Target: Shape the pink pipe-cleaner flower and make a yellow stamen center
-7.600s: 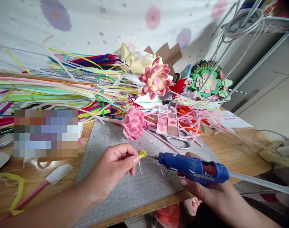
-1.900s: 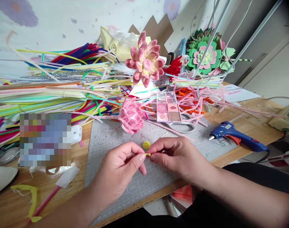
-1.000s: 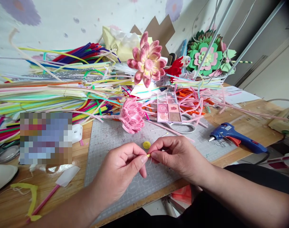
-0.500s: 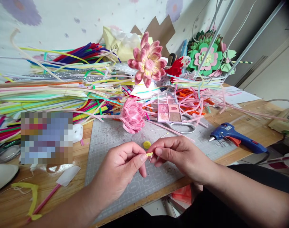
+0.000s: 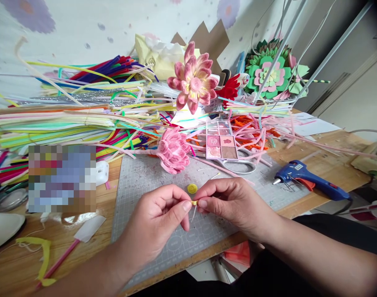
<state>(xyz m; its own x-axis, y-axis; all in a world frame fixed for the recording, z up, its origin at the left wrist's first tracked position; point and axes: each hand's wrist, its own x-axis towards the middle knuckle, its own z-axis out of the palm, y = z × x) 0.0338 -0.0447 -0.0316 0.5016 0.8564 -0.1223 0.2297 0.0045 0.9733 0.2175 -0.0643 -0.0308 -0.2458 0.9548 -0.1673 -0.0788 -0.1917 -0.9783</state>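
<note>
Between my two hands is a small yellow piece (image 5: pixel 194 202) with a thin white strand hanging below it. My left hand (image 5: pixel 165 220) pinches its left end between thumb and forefinger. The right end is pinched by the thumb and forefinger of my right hand (image 5: pixel 231 202). Just beyond the fingertips, a yellow coiled disc (image 5: pixel 192 188) lies on the grey cutting mat (image 5: pixel 138 198). A pink fuzzy flower (image 5: pixel 173 150) rests at the mat's back edge, with a makeup palette (image 5: pixel 221 140) to its right.
Scissors (image 5: pixel 248 166) lie behind my right hand. A blue glue gun (image 5: pixel 312 179) is at the right. Bundles of coloured pipe cleaners (image 5: pixel 52 123) fill the back left. An open pink flower (image 5: pixel 195 82) stands behind. A pink stick with a white tip (image 5: pixel 91 229) lies left.
My right fingertips have shifted slightly around the yellow piece, which now shows less between the hands. The white strand hangs more visibly below it.
</note>
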